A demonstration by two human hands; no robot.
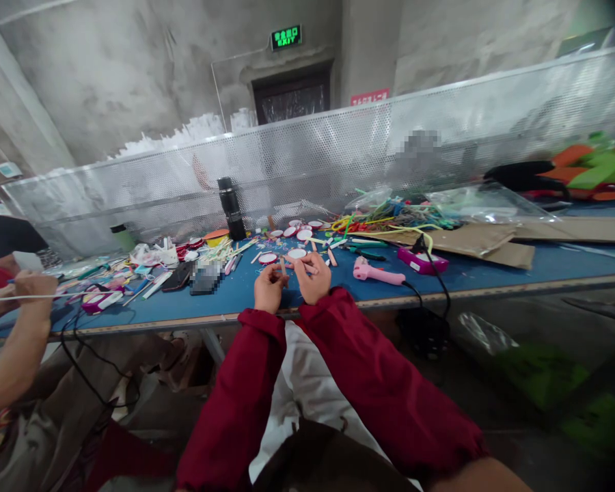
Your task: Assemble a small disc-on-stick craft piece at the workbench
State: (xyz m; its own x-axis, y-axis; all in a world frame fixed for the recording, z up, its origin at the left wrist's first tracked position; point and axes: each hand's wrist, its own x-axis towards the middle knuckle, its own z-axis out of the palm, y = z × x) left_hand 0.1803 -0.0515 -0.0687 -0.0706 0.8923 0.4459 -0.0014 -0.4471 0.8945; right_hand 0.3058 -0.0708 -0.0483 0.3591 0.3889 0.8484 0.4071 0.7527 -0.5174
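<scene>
Close together at the table's front edge, my two hands meet over a small piece. My left hand (269, 290) is closed in a pinch on a thin tan strip (283, 266) that stands upright between the fingers. Fingers bent, my right hand (315, 279) reaches to the same strip from the right; whether it also grips a piece of its own is too small to make out. Just beyond the fingers lie round white discs with red rims, one disc (268, 258) behind my left hand and another disc (296, 253) behind my right.
A pink glue gun (378, 272) and a purple box (422, 260) with a cable lie right. Behind them are green-handled pliers (366, 253), tangled coloured cords (404, 213) and cardboard (471, 242). A black bottle (230, 208) stands behind; a phone (178, 276) lies left. A co-worker's hand (35, 290) works far left.
</scene>
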